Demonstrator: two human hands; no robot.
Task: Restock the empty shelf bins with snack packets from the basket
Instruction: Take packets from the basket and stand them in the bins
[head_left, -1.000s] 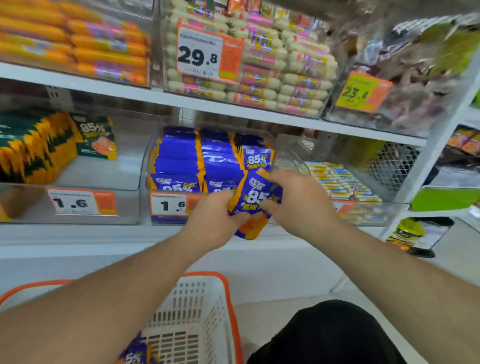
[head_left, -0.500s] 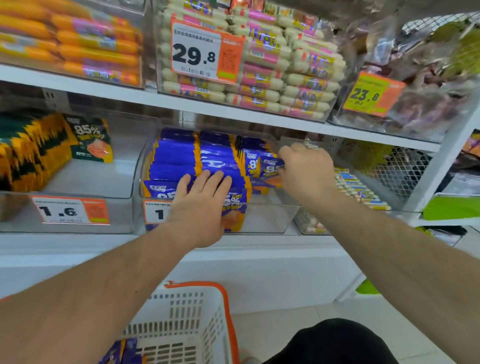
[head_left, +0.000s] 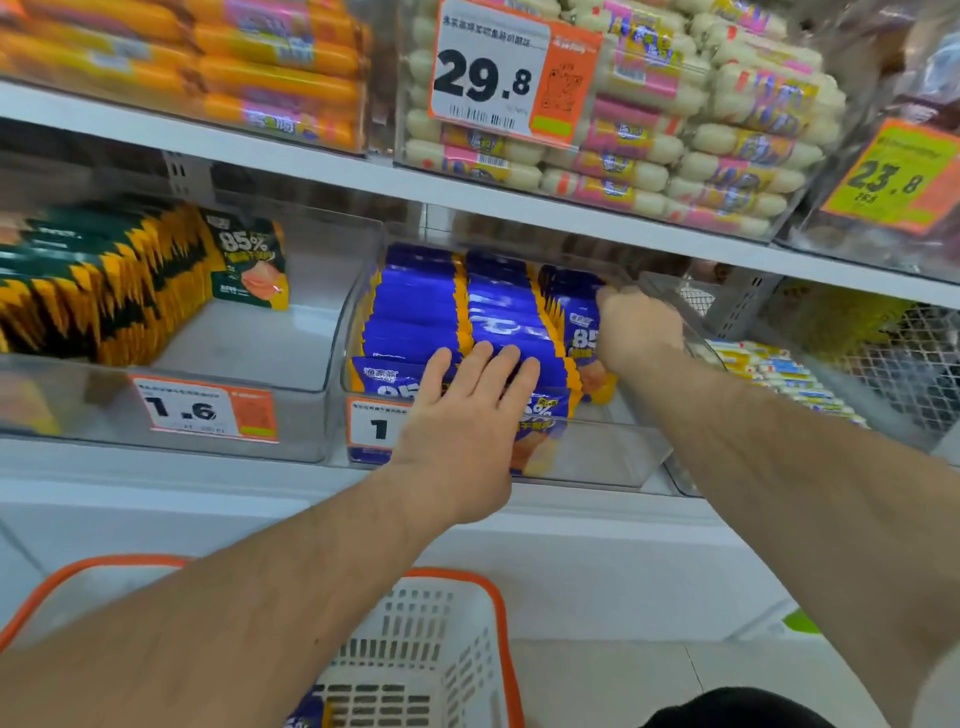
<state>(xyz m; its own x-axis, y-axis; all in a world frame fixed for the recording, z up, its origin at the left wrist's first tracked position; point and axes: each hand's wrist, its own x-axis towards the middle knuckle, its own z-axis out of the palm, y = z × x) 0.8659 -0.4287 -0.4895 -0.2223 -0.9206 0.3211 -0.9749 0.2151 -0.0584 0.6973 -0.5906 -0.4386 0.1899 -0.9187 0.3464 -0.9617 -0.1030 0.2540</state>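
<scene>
— Left hand (head_left: 467, 415) lies flat, fingers straight and spread, pressing on the front blue snack packets (head_left: 415, 317) in the clear middle bin (head_left: 597, 457), centre of the frame.

— And the right hand (head_left: 636, 330)?

— Curled round the right-most row of blue packets, just right of centre, close against the bin's right wall. Its fingertips are hidden behind the packets, so I cannot see how many it grips.

— Any open room there?

— Bare bin floor shows in front of that right row, at the lower right of the bin. In the left bin (head_left: 311, 415), a wide bare patch lies right of the green and yellow packets (head_left: 104, 280).

— Where's the basket (head_left: 441, 623)?

— Bottom centre, white with an orange rim, partly covered by the left forearm. One blue packet (head_left: 306, 714) peeps out at the bottom edge, cut off by the frame.

— Anything hard to read?

— The middle bin's price tag (head_left: 376, 423) is half hidden by the left hand; only a "1" shows. The upper right bins are blurred.
</scene>
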